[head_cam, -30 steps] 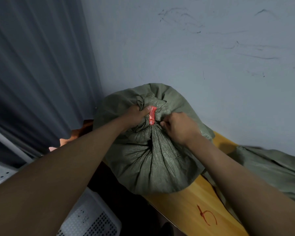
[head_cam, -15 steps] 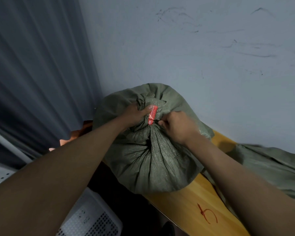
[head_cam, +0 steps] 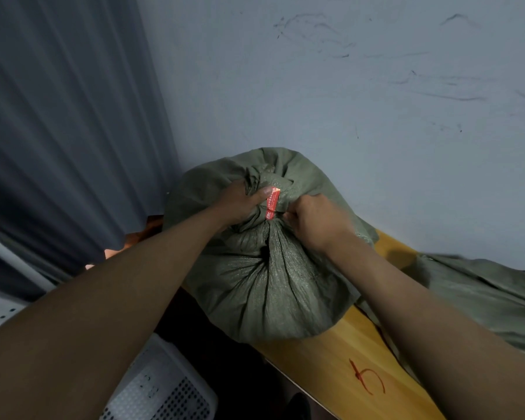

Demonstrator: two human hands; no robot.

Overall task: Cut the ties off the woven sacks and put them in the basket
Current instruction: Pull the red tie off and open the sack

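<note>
A full green woven sack [head_cam: 267,286] stands on a wooden table [head_cam: 331,365] against the wall. Its gathered neck is bound by a red tie with a printed tag [head_cam: 272,204]. My left hand [head_cam: 240,204] grips the bunched neck on the left, thumb lying against the red tag. My right hand [head_cam: 314,222] is curled on the neck just right of the tie, pinching there; what its fingertips hold is hidden. No cutting tool shows.
A second, flatter green sack [head_cam: 479,295] lies on the table to the right. A white perforated basket [head_cam: 161,389] sits on the floor at the lower left. A grey curtain [head_cam: 58,131] hangs left; the wall is close behind.
Both hands have stayed on the sack's neck. The red tag has tilted a little and my left thumb has shifted along it.
</note>
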